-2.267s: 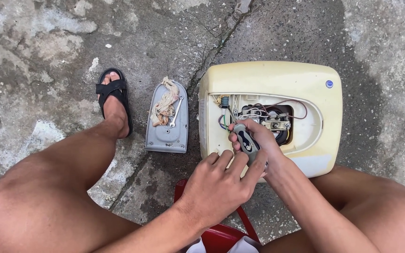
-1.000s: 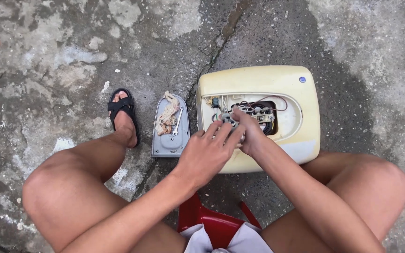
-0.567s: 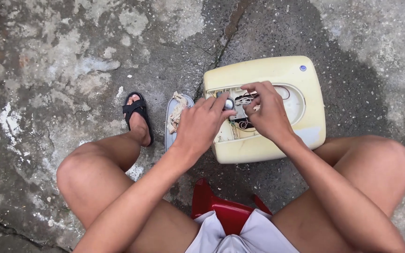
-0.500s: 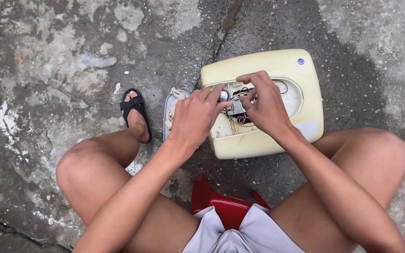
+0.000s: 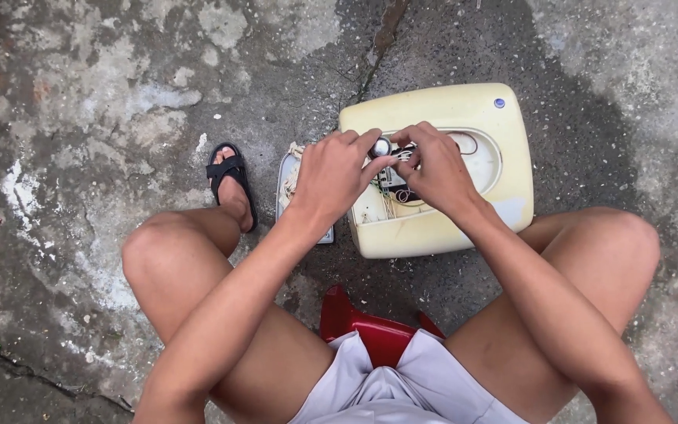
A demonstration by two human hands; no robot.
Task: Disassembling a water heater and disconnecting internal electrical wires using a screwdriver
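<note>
Here your left hand (image 5: 337, 177) and right hand (image 5: 433, 169) pinched a small round part (image 5: 381, 147) over the cream casing's (image 5: 464, 110) open cavity; grey cover (image 5: 286, 188) lay just beside its left edge.

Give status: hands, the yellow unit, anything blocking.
Left hand and right hand both at the open compartment of the cream-yellow appliance casing, fingers on a small round metal part. Grip unclear. Wiring partly hidden by hands. Detached grey cover lies left, apart.

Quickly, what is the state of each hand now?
Left hand: fingers pinch a small round part.
Right hand: fingers curled at the wiring; grip cannot be told.
</note>
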